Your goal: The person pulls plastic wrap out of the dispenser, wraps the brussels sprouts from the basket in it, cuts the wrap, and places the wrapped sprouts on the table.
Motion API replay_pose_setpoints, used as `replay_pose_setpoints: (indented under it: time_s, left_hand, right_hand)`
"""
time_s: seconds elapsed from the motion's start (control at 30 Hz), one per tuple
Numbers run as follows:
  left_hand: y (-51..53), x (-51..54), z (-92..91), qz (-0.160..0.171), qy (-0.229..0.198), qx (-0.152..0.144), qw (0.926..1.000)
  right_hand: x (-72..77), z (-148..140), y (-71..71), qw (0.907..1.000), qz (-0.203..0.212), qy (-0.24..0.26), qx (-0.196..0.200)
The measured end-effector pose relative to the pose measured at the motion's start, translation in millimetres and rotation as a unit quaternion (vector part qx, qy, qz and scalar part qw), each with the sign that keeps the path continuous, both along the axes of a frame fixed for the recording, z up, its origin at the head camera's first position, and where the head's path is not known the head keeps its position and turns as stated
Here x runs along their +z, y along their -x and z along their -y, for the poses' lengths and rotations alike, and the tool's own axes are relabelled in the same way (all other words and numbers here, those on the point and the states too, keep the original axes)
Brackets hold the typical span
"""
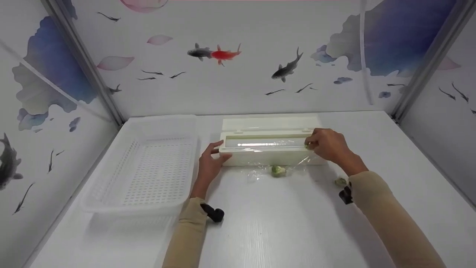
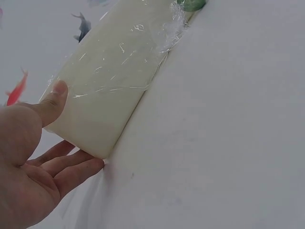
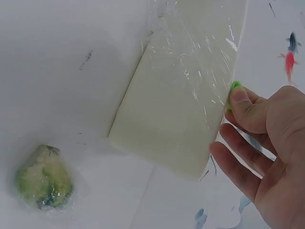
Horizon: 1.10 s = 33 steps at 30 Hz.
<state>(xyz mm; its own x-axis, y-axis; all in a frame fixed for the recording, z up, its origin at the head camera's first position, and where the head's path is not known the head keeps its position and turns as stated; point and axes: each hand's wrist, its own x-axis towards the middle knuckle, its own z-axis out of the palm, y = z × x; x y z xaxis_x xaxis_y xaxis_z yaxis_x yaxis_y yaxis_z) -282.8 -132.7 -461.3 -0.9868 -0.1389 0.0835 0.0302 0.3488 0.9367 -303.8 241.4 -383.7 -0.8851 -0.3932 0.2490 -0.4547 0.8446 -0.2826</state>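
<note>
A cream cling film dispenser [image 1: 238, 160] lies across the table with its lid [image 1: 269, 123] tipped back and a roll of clear film inside. My left hand [image 1: 210, 165] holds its left end, thumb on the front edge and fingers against the end. At the right end, my right hand [image 1: 331, 146] pinches a small green slide cutter [image 3: 232, 95] between thumb and forefinger. Clear film [image 2: 119, 52] drapes over the front. By the box's front, a green and white vegetable piece [image 1: 277, 171] sits at the film. Another piece, wrapped in film [image 3: 45, 179], lies near my right wrist.
A white perforated plastic basket [image 1: 156, 171] stands to the left of my left hand. Panels printed with fish and lotus [image 1: 223, 85] enclose the white table [image 1: 260, 230] at the back and sides.
</note>
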Motion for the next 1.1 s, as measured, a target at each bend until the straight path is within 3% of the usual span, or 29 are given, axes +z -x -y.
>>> replay_pose_setpoints:
  time_s: [0.2,0.37,0.73,0.97,1.1]
  left_hand:
    - [-0.1,-1.4,2.7,-0.007,-0.001,0.007,0.9999]
    - [-0.6,-1.9,2.7,0.0,-0.001,0.003,1.0]
    - [-0.3,-6.2,2.0,0.006,-0.007,0.01,0.9999]
    - [-3.5,2.4,-3.9,0.019,-0.003,0.028,0.9994]
    - [-7.4,13.9,-8.3,0.006,-0.025,0.021,0.9995]
  right_hand:
    - [-1.4,-22,-1.7,0.9985,0.032,0.016,-0.042]
    - [-1.2,-31,-1.4,0.9993,0.027,0.0,-0.027]
    - [-0.6,-42,-5.2,0.998,0.041,-0.006,-0.049]
    - [-3.9,-38,-19.3,0.9933,0.041,0.053,-0.094]
    - [-2.9,-34,-29.7,0.9822,0.035,0.122,-0.139]
